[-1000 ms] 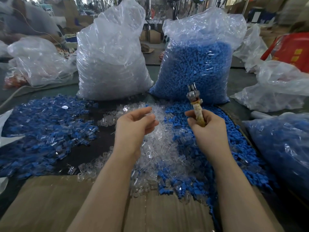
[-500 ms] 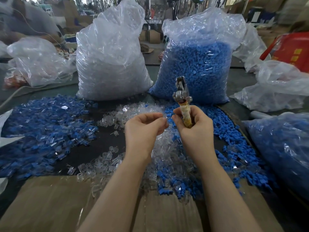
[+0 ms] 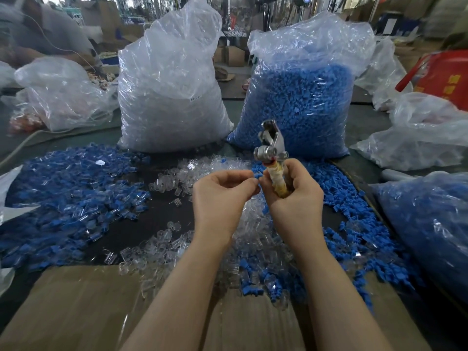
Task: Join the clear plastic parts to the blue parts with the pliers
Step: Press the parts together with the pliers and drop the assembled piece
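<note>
A small blue part (image 3: 257,175) sits just right of the frame's centre, pinched at the fingertips of the left hand (image 3: 222,196), whose fingers curl inward around it; whether a clear part is pinched with it cannot be told. The piece touches or nearly touches the thumb side of the right hand (image 3: 295,198), which is clenched around the wrapped, yellowish handle of the pliers (image 3: 272,150). The metal head points up and away, its jaws above the hands and holding nothing that shows.

The step in hand looks like mating one blue piece to one clear piece before crimping. To do it well, the pair should be seated straight by the fingertips first, then brought squarely into the jaws, with the squeeze firm but not so hard that the clear shell cracks. Keeping the fingertips back from the jaws matters.

Below and around the hands lies the loose clear pile (image 3: 243,239), with loose blue parts (image 3: 354,224) spreading to the lower right. At the left of the frame is a mound of joined pieces (image 3: 71,198), blue and clear together. At the upper centre stand a bag of clear parts (image 3: 172,97) and a bag of blue parts (image 3: 301,105). A cardboard sheet (image 3: 83,307) covers the bottom.
</note>
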{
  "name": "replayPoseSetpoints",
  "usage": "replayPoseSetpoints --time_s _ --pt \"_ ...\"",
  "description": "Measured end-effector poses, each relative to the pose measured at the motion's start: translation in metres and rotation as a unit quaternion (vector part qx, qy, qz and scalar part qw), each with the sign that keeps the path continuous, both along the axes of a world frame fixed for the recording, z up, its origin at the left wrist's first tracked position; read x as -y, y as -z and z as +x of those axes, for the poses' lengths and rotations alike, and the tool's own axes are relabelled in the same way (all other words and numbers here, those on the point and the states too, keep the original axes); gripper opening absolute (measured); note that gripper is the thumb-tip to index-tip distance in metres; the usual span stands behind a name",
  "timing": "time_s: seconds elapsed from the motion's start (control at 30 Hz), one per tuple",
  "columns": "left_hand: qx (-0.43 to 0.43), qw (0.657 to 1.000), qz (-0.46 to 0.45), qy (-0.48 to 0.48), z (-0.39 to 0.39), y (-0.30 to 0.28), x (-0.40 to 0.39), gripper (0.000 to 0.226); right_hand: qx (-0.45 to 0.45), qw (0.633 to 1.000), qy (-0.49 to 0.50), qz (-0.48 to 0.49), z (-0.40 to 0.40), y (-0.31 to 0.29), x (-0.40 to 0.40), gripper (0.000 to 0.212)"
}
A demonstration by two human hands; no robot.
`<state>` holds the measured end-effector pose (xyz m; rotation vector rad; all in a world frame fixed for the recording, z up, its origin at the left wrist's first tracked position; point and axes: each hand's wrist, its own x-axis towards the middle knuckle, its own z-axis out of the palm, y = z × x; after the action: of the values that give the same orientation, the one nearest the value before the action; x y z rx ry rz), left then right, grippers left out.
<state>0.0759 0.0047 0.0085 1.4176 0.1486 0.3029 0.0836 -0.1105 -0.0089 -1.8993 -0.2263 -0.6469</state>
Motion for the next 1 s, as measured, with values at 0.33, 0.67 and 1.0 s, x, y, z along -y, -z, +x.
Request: replayPoseSetpoints --time_s 0.33,0.67,1.0 --pt "0.019 0.997 0.072 -0.017 0.002 0.008 -0.002 0.016 -0.052 0.998 -0.022 -0.04 0.005 0.001 0.005 0.017" --pt "0.04 0.998 -0.041 -0.004 0.007 0.011 -0.011 0.013 -0.147 0.983 -0.109 -0.022 0.008 0.0 0.02 0.007" --pt "0.1 0.993 -0.056 -0.002 0.01 0.012 -0.014 0.01 -0.218 0.958 -0.169 -0.08 0.005 -0.003 0.028 0.009"
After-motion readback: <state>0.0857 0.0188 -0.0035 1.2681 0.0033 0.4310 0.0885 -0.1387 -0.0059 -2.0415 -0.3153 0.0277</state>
